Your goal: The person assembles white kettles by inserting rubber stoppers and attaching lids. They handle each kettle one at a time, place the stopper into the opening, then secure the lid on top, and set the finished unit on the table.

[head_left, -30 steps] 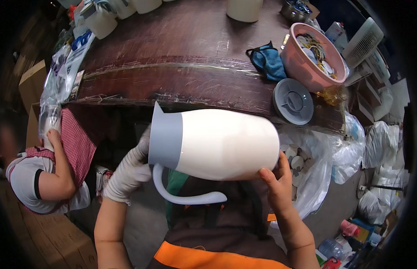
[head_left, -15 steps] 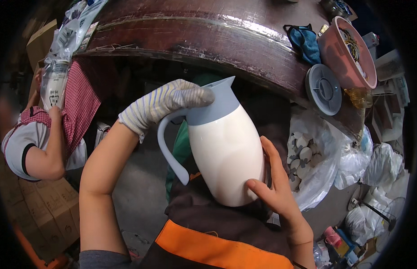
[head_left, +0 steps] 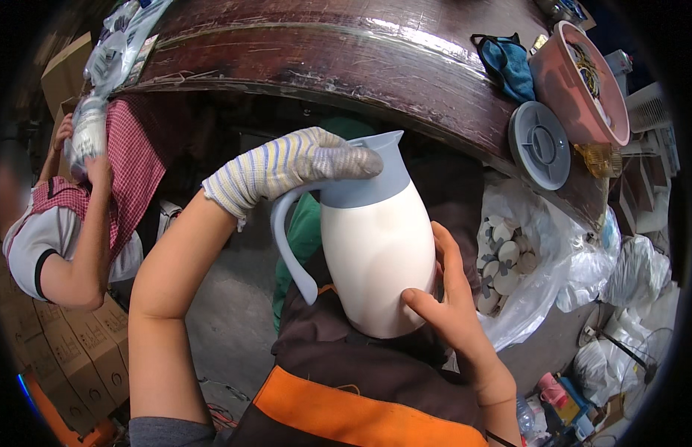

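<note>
A white jug (head_left: 377,257) with a grey-blue collar, spout and handle is held over my lap, its spout pointing up and to the right. My left hand (head_left: 316,158), in a striped knit glove, grips the collar at the top; its thumb lies across the grey-blue rim and its other fingers are partly hidden. Bare, my right hand (head_left: 454,302) cups the lower right side of the white body, thumb in front and fingers along the side. The handle hangs free on the left, below the glove.
Beyond the jug runs a dark red table (head_left: 286,56). A grey round lid (head_left: 539,145), pink basin (head_left: 547,74) and blue cloth mask (head_left: 506,67) lie at its right. Plastic bags (head_left: 539,287) with round parts stand below. A co-worker (head_left: 70,253) handles a wrapped item at left, above cartons (head_left: 78,357).
My gloved hand has shifted slightly right along the collar, and the jug has turned a little more upright. The co-worker's wrapped item has tilted and moved.
</note>
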The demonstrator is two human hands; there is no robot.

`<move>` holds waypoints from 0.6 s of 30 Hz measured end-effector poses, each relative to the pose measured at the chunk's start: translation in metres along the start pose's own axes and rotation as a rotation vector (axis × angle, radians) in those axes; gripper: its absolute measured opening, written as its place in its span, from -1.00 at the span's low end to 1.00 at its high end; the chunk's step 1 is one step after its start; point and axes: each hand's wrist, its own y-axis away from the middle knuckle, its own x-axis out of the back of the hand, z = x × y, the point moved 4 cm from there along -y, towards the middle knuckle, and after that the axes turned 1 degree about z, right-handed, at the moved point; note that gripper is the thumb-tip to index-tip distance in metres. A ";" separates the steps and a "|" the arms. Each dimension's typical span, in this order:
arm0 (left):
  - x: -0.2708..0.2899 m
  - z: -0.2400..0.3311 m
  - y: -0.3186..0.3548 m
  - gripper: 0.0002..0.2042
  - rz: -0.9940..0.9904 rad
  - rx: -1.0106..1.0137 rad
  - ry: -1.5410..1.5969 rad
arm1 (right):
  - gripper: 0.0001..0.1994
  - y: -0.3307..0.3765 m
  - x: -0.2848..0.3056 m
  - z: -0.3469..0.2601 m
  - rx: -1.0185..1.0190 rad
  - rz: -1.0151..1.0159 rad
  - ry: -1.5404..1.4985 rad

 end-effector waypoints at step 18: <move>-0.002 0.008 -0.002 -0.23 0.100 0.005 -0.093 | -0.07 -0.003 0.002 0.002 -0.010 0.011 -0.019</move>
